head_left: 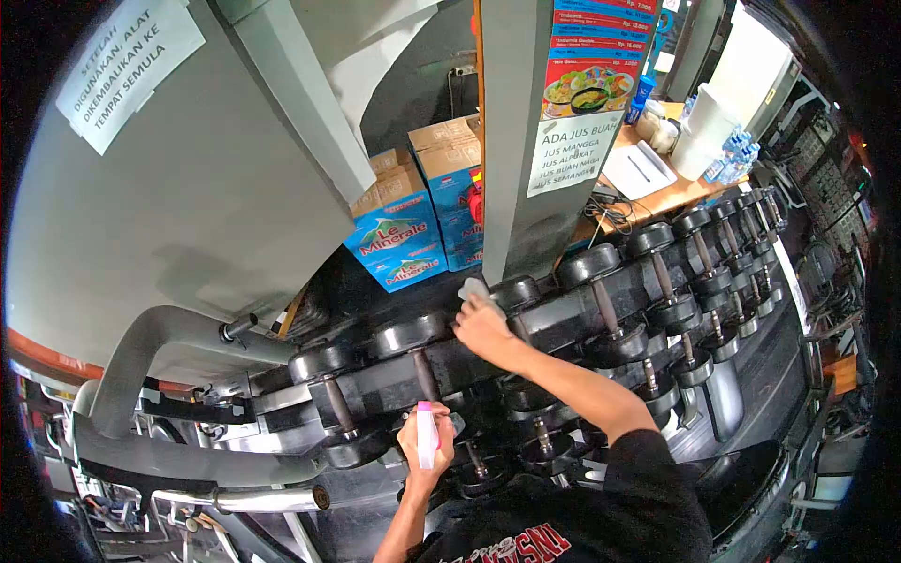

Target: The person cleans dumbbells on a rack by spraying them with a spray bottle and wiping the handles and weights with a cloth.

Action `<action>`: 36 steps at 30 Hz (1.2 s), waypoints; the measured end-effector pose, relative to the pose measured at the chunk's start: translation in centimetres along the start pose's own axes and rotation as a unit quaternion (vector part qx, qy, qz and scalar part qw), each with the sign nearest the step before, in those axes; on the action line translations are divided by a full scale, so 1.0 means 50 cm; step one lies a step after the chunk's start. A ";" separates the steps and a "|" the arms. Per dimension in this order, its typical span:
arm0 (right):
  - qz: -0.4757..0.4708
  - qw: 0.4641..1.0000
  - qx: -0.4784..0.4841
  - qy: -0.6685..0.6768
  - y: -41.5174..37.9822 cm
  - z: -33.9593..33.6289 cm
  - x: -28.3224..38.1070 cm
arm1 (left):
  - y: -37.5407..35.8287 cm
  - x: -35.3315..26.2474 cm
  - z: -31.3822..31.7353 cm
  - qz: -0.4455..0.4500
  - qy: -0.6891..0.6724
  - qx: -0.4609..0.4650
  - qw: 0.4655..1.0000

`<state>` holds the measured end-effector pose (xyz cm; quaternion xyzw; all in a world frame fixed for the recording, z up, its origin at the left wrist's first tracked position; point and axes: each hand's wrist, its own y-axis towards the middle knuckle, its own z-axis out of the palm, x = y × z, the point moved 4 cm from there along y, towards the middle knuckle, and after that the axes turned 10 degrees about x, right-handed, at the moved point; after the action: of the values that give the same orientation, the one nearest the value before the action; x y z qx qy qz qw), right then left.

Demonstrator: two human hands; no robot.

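Note:
My left hand (422,460) is wrapped round a spray bottle (427,433) with a white and pink head, held above the near end of a black dumbbell (425,373). Farther forward, my right hand (484,328) grips a pale grey cloth (472,288). The cloth is at the far end of another dumbbell (518,293), whose handle is partly hidden by my right forearm. To the left lies one more dumbbell (324,361), and a larger one (601,267) rests just right of my right hand. All of them sit on the upper tier of the rack.
More dumbbells (694,361) fill the lower tier. A thick grey tube frame (155,347) stands on the left. Behind the rack are blue water cartons (399,239) and a grey pillar (516,141). A wooden table (690,192) at the back right holds papers, a white bucket and bottles.

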<state>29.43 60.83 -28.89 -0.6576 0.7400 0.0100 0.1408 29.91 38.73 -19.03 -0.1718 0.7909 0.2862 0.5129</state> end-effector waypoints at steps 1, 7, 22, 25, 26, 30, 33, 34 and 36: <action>-0.015 0.983 0.143 -0.113 0.009 0.007 0.032 | -0.002 0.000 -0.002 0.000 0.001 -0.001 1.000; -0.002 0.957 0.253 -0.145 0.020 -0.021 0.045 | -0.008 0.010 -0.010 -0.020 -0.063 -0.014 0.998; 0.202 0.855 -0.290 0.379 -0.201 -0.065 -0.166 | 0.011 0.004 -0.014 -0.047 -0.079 -0.004 0.996; 0.253 0.792 -0.330 0.448 -0.204 -0.006 -0.185 | 0.008 0.004 -0.020 -0.045 -0.067 0.003 0.997; 0.310 0.710 -0.314 0.548 -0.212 0.039 -0.201 | 0.006 0.007 -0.021 -0.045 -0.061 0.012 0.997; 0.434 0.460 -0.296 0.716 -0.215 0.224 -0.197 | -0.001 0.019 -0.018 0.004 -0.060 0.000 0.998; 0.348 0.418 -0.330 0.771 -0.213 0.221 -0.198 | -0.003 0.016 -0.013 -0.020 -0.069 0.011 0.997; 0.383 0.479 -0.329 0.718 -0.215 0.213 -0.204 | -0.001 0.013 -0.012 -0.025 -0.078 0.013 0.997; 0.381 0.559 -0.329 0.658 -0.216 0.090 -0.190 | 0.005 0.015 -0.015 -0.028 -0.083 0.012 0.996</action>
<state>41.78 69.50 -29.27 -0.1385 0.7541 -0.1296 -0.6288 28.92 38.50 -19.41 -0.1630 0.7438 0.2752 0.5868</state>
